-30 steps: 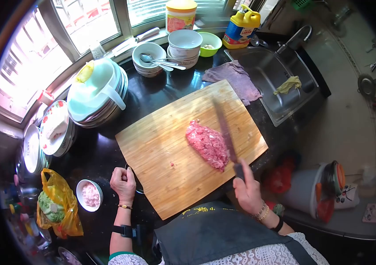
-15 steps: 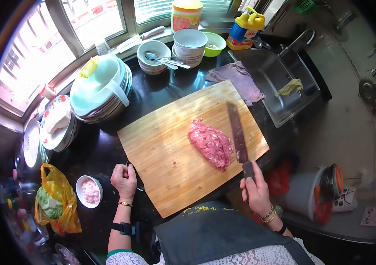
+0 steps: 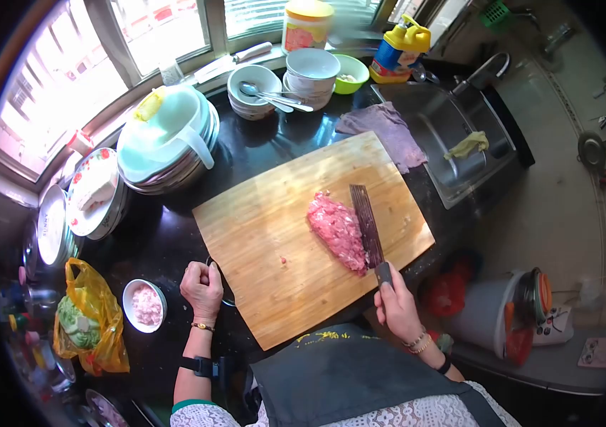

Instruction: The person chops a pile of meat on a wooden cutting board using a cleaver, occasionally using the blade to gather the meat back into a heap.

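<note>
Minced meat point(image 3: 337, 233) lies in a pink mound on the wooden cutting board point(image 3: 267, 192), a small scrap of it apart to the left. My right hand point(image 3: 397, 304) is closed around the dark handle of a cleaver point(image 3: 367, 224). Its blade, smeared with meat, is down along the mound's right side. At the board's left edge my left hand point(image 3: 202, 290) is curled into a fist, against a thin ring-shaped handle; whether the fingers hold it is hidden. A small bowl point(image 3: 145, 306) of pale pink mince stands left of that hand.
A yellow bag point(image 3: 97, 334) with a green vegetable sits at left. Stacked plates and a pale green colander point(image 3: 157, 142) stand behind it. Bowls with spoons point(image 3: 253, 84), a purple cloth point(image 3: 388, 132) and the sink point(image 3: 452, 128) line the back. A bin point(image 3: 484, 313) stands at right.
The cleaver has moved left and down, from beside the meat to right against the mound's edge. My right hand has shifted slightly left with it. My left hand stays in its place.
</note>
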Motion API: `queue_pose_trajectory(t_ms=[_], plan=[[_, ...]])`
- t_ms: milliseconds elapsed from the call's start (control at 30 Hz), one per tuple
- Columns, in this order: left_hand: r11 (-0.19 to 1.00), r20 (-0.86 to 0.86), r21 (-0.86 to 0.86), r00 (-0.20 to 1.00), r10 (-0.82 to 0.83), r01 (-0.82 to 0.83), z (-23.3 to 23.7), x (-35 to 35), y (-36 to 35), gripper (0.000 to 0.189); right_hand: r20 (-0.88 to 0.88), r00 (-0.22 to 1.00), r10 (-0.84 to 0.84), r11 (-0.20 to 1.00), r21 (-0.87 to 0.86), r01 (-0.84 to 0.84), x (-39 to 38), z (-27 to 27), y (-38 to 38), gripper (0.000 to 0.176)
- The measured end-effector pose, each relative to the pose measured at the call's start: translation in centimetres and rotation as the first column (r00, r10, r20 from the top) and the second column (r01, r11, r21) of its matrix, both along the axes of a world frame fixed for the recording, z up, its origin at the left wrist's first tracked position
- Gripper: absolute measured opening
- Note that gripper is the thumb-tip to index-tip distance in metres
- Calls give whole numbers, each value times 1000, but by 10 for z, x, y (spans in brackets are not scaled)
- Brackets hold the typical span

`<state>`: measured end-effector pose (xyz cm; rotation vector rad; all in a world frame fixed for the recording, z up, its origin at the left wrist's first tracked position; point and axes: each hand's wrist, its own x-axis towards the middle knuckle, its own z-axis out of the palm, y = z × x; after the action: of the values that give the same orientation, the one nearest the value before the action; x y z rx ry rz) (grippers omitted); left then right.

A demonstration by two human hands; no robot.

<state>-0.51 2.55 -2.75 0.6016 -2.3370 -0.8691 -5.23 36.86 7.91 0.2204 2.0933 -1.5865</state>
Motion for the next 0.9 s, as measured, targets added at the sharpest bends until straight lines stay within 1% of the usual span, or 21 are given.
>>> queue_pose_trajectory(t_ms=[33, 133, 233, 267, 367, 400, 500, 533, 633, 667, 767, 800, 900], plan=[[1000, -10, 3, 1000, 9, -9, 1, -2, -2, 27, 10, 1000, -2, 1000, -19, 2, -2, 6, 1, 49], [999, 6, 38, 1000, 7, -7, 4, 0, 1, 28, -196, 981, 11, 1000, -1, -11, 8, 19, 5, 48], [1000, -7, 18, 1000, 7, -7, 1, -1, 1, 28, -144, 989, -28, 999, 39, 34, 9, 2, 2, 48], [1000, -10, 7, 1000, 3, -3, 0, -1, 1, 28, -28, 1000, 7, 1000, 28, -6, 3, -3, 4, 48], [999, 7, 33, 1000, 4, -4, 5, -1, 2, 28, -39, 999, -27, 1000, 13, 28, 6, 16, 10, 49], [1000, 8, 27, 1000, 4, -5, 4, 0, 1, 28, -113, 993, -24, 998, 51, 30, 9, 23, 8, 49], [1000, 4, 16, 1000, 3, -4, 1, -1, 1, 28, -203, 977, -61, 996, 57, 74, 20, 11, 8, 48], [1000, 3, 14, 1000, 3, -3, 1, -1, 1, 28, -94, 994, -52, 993, 97, 61, 17, 5, 9, 49], [1000, -2, 25, 1000, 7, -7, 3, -2, 1, 28, -29, 997, -75, 997, 3, 75, 15, 7, 18, 48], [999, 5, 33, 1000, 2, -2, 3, 0, 1, 28, -79, 995, -64, 998, 8, 65, 16, 15, 17, 48], [1000, 5, -2, 1000, 1, -1, 1, 0, 0, 28, -191, 981, -39, 998, 48, 49, 23, 15, 14, 46], [1000, 3, 0, 1000, -2, 2, 0, -1, 0, 28, -131, 990, -48, 996, 66, 57, 21, 6, 15, 47], [1000, -9, 8, 1000, 3, -3, 2, -2, 0, 28, -20, 999, -39, 996, 81, 41, 17, 4, 17, 47]])
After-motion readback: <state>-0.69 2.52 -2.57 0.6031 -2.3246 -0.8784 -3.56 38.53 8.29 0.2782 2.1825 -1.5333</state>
